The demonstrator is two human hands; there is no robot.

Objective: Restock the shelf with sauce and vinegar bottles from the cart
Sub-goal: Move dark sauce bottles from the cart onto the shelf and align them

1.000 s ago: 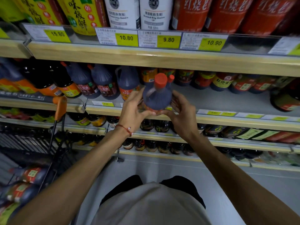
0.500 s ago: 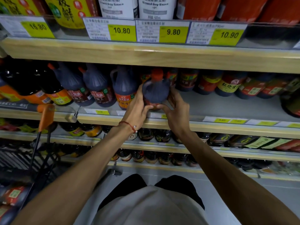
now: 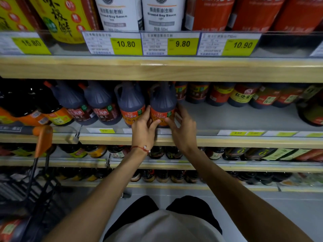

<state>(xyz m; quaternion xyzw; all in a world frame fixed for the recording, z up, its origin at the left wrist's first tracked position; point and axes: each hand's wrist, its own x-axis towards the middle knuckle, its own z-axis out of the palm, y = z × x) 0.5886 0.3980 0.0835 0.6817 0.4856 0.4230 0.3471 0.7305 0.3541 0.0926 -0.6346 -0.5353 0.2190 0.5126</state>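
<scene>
Dark brown sauce fills the bottle [image 3: 162, 105], which a second ago hung in the air before the shelf edge with its red cap showing. Now it stands upright at the front of the middle shelf [image 3: 236, 117], its top hidden under the board above [image 3: 157, 69]. It sits just right of a matching orange-labelled bottle [image 3: 131, 103], nearly touching it.

The left hand [image 3: 143, 126] grips the label's left side, thumb across the front and fingers tucked between the two bottles. The right hand [image 3: 183, 130] has loosened: its thumb rests on the label's lower front while its fingers lie straight and spread along the bottle's right side, steadying rather than clasping.

By my reckoning this bottle is as good as placed. Only letting go remains, perhaps with a small nudge to square the label forward, and then a reach back to the cart for the next one.

The shelf is a grey deck with a pale wood front lip. A bare stretch runs right of the placed bottle, with other sauce bottles set far back, so there looks to be room for more. Yellow price tags [image 3: 181, 44] line the rail above, and smaller bottles crowd the lower shelves [image 3: 227, 167]. At near left stands the black wire cart [image 3: 40, 198] with its orange handle [image 3: 42, 140], and blurred bottles lie in it at the bottom corner. Grey floor [image 3: 279, 215] runs below.
</scene>
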